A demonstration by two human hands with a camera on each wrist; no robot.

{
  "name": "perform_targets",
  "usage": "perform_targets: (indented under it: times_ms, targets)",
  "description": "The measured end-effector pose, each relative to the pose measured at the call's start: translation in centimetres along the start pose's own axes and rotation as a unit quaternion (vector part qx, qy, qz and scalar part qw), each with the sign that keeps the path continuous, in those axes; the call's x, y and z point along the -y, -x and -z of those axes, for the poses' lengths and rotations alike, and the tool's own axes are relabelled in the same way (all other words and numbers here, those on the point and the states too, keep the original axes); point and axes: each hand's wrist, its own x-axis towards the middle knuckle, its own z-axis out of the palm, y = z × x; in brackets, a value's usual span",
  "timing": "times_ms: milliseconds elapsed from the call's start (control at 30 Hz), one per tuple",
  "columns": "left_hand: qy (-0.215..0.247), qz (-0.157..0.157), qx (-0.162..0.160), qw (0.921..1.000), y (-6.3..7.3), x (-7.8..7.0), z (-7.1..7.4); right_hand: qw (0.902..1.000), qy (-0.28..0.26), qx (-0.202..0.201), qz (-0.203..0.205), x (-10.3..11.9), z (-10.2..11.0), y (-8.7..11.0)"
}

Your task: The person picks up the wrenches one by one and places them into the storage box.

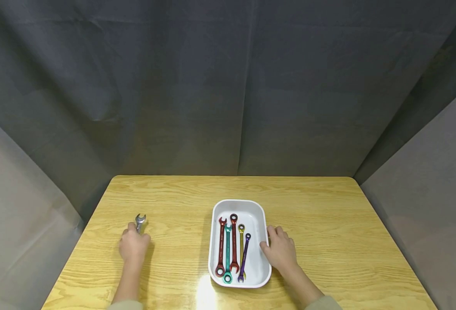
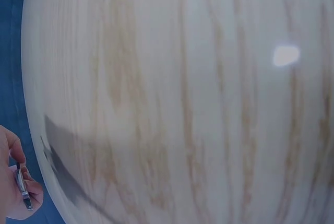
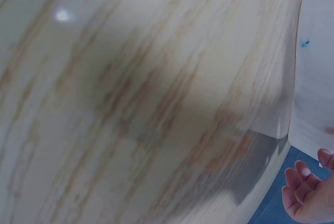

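Observation:
My left hand (image 1: 134, 246) grips a silver wrench (image 1: 140, 219) over the left side of the table; its open-ended head points away from me, and the fingers hide the rest. In the left wrist view, part of the silver wrench (image 2: 23, 188) shows between thumb and fingers. My right hand (image 1: 281, 249) holds the right rim of a white tray (image 1: 257, 260), thumb over the rim and fingers along the outside. Inside the tray lie a red wrench (image 1: 221, 245), a teal wrench (image 1: 228, 254), another red wrench (image 1: 234, 243), a yellow wrench (image 1: 241, 245) and a purple wrench (image 1: 245, 256).
The tray stands near the middle of a wood-grain table (image 1: 174, 206). Behind the far edge hangs a dark grey curtain (image 1: 181, 107). Lighter grey panels (image 1: 421, 193) flank both sides. A bright glare spot lies on the table left of the tray's near corner.

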Motion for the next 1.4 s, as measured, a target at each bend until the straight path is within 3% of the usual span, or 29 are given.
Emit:
perform_targets:
  times_ms: [1400]
  targets:
    - [0.001, -0.073, 0.01, 0.9973, 2.0, -5.8, -1.3, 0.9999, 0.002, 0.011, -0.004, 0.2, 0.2, 0.0]
